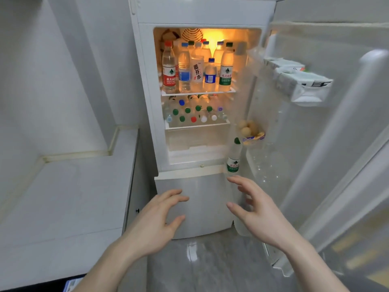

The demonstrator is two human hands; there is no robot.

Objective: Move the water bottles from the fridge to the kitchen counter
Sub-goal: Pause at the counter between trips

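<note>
Clear plastic water bottles with red, blue, green and white caps (197, 68) stand upright in rows on the top shelf of the small white fridge (145, 81), lit orange by the inside lamp; front row has a red-label bottle at far left and a green-label one at far right. More clear bottles (194, 111) stand packed on the shelf below, seen mostly as coloured caps from above. One clear green-capped bottle with a green label (233, 159) stands in the lower rack of the open white fridge door (315, 144), just above the right hand. Round pale eggs (247, 127) sit in a small door pocket above that bottle; white cartons (299, 81) fill the upper door rack. Left hand (155, 220) hovers in front of the closed lower fridge compartment, fingers spread and relaxed, holding nothing. Right hand (254, 205) hovers beside it, fingers apart and lightly bent, also holding nothing, near the door bottle but whether it touches cannot be told. White tabletop (63, 197) lies left of the fridge. Grey glossy floor (210, 260) below.
</note>
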